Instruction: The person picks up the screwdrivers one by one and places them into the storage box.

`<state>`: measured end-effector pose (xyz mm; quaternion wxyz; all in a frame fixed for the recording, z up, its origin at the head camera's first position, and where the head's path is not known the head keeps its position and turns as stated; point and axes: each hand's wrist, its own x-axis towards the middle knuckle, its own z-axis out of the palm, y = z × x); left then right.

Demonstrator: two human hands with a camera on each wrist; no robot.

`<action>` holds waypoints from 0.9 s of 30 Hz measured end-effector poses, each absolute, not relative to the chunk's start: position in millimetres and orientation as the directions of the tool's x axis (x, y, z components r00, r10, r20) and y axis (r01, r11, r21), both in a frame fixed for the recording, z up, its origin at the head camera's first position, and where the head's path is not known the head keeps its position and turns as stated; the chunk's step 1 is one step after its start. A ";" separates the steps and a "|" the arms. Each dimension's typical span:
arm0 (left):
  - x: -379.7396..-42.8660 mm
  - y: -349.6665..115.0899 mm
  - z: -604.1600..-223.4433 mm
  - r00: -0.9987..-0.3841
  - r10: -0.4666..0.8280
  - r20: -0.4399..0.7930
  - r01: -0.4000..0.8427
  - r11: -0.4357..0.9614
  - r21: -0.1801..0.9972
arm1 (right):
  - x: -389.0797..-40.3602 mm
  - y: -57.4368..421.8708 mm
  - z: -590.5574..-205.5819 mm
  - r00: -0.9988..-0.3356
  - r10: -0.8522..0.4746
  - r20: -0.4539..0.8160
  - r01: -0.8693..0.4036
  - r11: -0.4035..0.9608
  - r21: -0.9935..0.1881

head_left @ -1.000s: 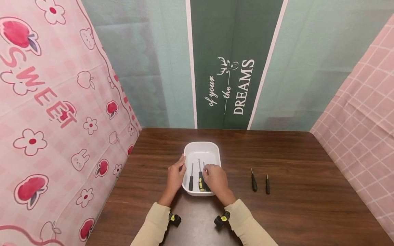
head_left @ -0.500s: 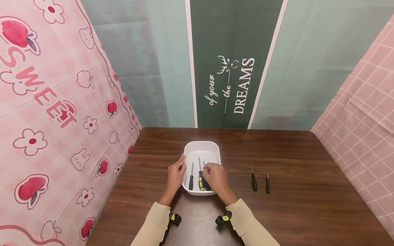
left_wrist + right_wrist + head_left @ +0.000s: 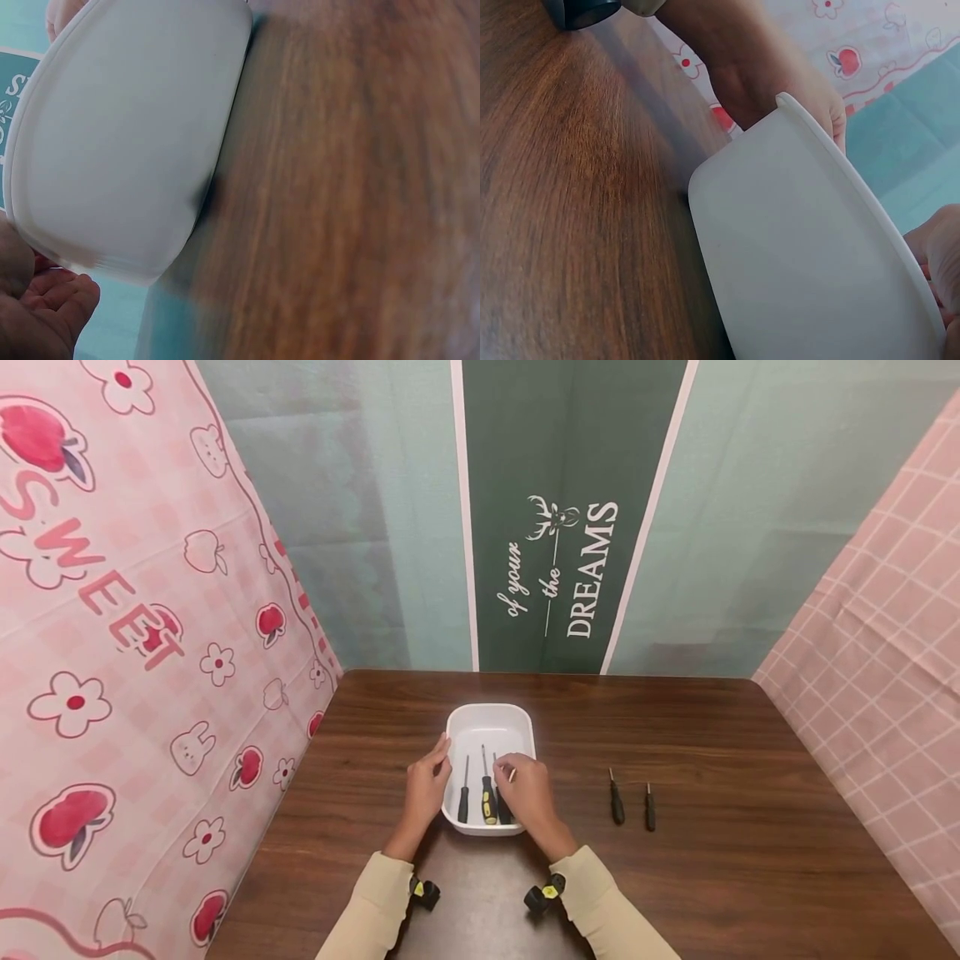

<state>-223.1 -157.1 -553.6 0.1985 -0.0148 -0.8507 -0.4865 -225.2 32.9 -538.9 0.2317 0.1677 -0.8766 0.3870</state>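
Observation:
A white tray (image 3: 491, 717) lies on the table, with several screwdrivers in it. One black-handled screwdriver (image 3: 463, 806) is at the left, and a black-and-yellow screwdriver (image 3: 489, 802) is in the middle. My left hand (image 3: 427, 785) holds the tray's left rim, its fingers outside the wall in the left wrist view. Over the tray's right part, my right hand (image 3: 525, 787) pinches another dark screwdriver (image 3: 503, 812), which it partly covers. The tray wall (image 3: 795, 247) hides those fingertips in the right wrist view.
Two small black screwdrivers (image 3: 617, 802) lie side by side on the brown wooden table (image 3: 720, 860), right of the tray. A patterned pink cloth (image 3: 150, 710) hangs at the left, green curtains (image 3: 547, 460) at the back, and a pink checked cloth (image 3: 885, 610) at the right.
The right hand's fingers have shifted very slightly over the tray, and a light spot shows between them. Tray, screwdrivers and left hand stay as they were; the head view drifts a little.

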 end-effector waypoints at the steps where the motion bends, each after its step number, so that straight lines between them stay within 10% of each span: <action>1: -223.3 -157.1 -553.3 -0.921 -0.168 0.351 0.218 0.527 0.822 | -225.8 33.3 -539.4 -0.826 -0.109 0.553 -0.489 0.626 -0.608; 27: -221.4 -156.2 -551.1 -0.915 -0.167 0.366 0.231 0.526 0.819 | -218.6 47.9 -532.4 -0.738 -0.010 0.675 -0.579 0.522 -0.626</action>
